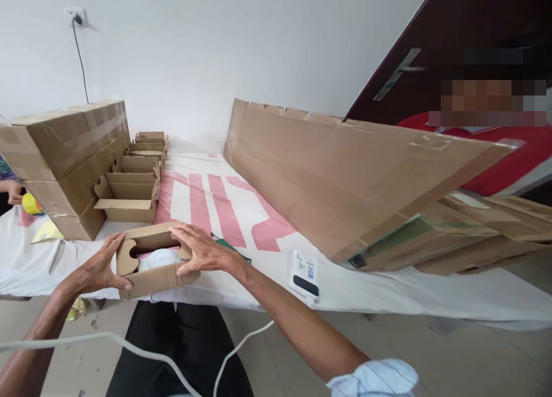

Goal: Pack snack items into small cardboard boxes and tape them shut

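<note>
A small brown cardboard box [157,282] sits at the table's front edge, its top open. Inside lies a pale, rounded item [160,259] with something pink beside it; I cannot make out what kind it is. My left hand [102,266] grips the box's left end, thumb on the front wall and fingers at the back. Around the right end, my right hand [202,248] holds the box with its thumb in front and fingers over the rear flap. Just behind my right hand, a dark green object [230,248] lies partly hidden on the cloth.
Several open small boxes [131,204] line up beside stacked taped cartons [64,155] at left. A large cardboard panel [345,172] leans at right, with a person in red [513,161] behind it. A white device [304,273] with a cable rests on the cloth. Another person's hand [15,191] holds yellow tape.
</note>
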The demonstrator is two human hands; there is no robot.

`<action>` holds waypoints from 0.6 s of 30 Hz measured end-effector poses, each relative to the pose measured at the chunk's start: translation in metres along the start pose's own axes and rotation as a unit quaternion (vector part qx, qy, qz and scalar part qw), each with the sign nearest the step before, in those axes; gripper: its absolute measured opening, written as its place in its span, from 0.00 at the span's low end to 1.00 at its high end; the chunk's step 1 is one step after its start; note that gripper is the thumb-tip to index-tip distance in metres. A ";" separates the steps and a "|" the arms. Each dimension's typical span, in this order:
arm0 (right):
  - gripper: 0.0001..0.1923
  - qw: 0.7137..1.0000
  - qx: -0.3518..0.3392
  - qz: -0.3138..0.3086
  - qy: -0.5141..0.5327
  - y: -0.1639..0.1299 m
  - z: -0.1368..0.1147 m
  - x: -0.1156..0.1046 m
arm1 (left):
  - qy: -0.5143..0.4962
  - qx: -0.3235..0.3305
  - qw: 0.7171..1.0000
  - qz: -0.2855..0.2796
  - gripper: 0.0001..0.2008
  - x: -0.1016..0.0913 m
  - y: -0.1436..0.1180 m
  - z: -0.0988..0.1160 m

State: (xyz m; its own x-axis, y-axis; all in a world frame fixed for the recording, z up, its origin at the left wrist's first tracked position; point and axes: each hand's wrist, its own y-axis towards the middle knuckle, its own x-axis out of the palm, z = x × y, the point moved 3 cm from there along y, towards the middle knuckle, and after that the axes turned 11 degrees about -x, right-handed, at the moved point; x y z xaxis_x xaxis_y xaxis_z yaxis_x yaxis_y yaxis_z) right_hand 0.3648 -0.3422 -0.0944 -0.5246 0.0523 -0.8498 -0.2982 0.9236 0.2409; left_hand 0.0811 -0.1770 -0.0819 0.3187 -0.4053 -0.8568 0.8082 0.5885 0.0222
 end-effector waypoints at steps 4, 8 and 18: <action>0.62 0.999 -0.002 0.030 -0.016 0.005 0.001 0.005 | -0.002 -0.016 1.000 0.021 0.52 0.000 0.000 0.008; 0.61 0.999 0.006 0.030 -0.008 0.003 0.000 0.006 | -0.027 -0.018 0.999 0.023 0.53 0.001 -0.006 0.008; 0.37 0.988 0.070 0.136 -0.028 0.008 -0.018 0.018 | 0.080 -0.081 0.985 0.126 0.29 0.009 -0.001 0.038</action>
State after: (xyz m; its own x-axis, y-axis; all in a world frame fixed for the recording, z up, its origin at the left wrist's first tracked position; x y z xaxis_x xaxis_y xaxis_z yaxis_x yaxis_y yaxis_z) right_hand 0.3385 -0.3401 -0.0998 -0.5247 0.3219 -0.7881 -0.0382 0.9159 0.3996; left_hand 0.1024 -0.2080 -0.0703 0.4067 -0.1232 -0.9052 0.6188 0.7660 0.1738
